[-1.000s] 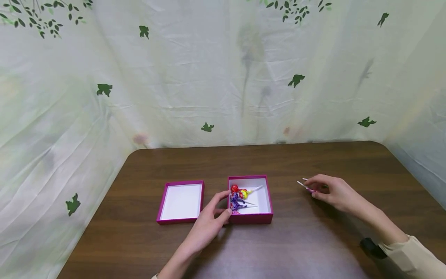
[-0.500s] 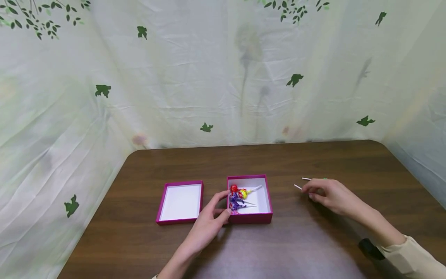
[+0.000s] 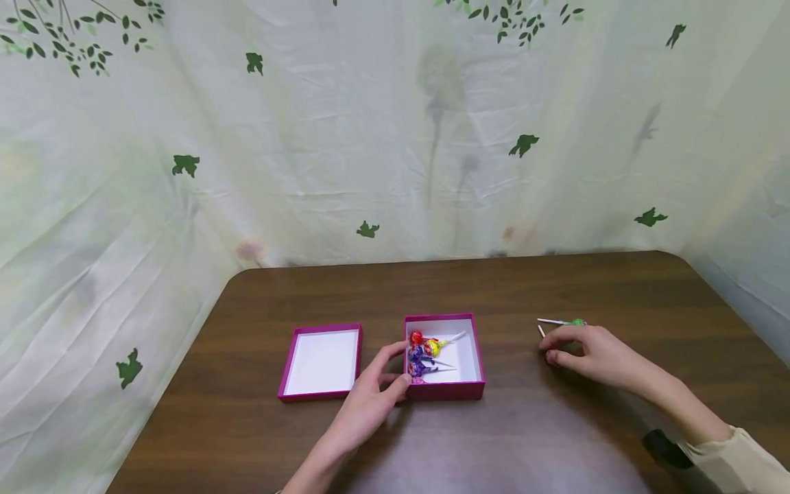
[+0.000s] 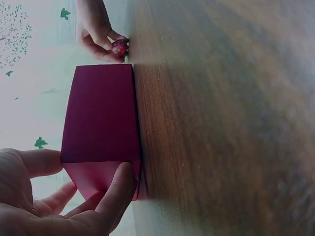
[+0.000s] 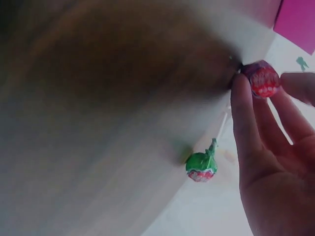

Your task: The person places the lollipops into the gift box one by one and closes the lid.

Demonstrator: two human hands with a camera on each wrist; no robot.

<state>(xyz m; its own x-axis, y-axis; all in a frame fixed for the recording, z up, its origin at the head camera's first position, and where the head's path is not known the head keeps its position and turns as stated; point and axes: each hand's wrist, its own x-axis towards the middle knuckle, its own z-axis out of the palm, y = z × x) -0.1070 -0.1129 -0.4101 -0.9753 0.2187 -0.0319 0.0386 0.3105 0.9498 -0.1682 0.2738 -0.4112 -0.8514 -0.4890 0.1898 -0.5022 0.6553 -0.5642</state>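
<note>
My left hand [image 3: 375, 387] grips the left side of the magenta box [image 3: 447, 391], thumb near its front corner; in the left wrist view the fingers lie against the box wall [image 4: 101, 113]. Inside are several wrapped lollipops [image 3: 424, 353] in red, yellow and purple, heads to the left. On the right, my right hand [image 3: 589, 353] pinches a lollipop [image 5: 265, 79] with a red and dark purple wrapper, low over the table. Only the tip of its white stick shows in the head view. Just behind this hand lies a green-wrapped lollipop [image 3: 578, 322], its stick pointing left.
A magenta-rimmed lid [image 3: 324, 361] lies white inside up, left of the box. The brown wooden table [image 3: 494, 439] ends at a pale curtain [image 3: 345, 137] printed with leaves. A black object [image 3: 666, 448] is by the right sleeve.
My right hand has shifted slightly right, and the stick of its lollipop has turned more upright. More of the green lollipop is uncovered. The left hand stays on the box.
</note>
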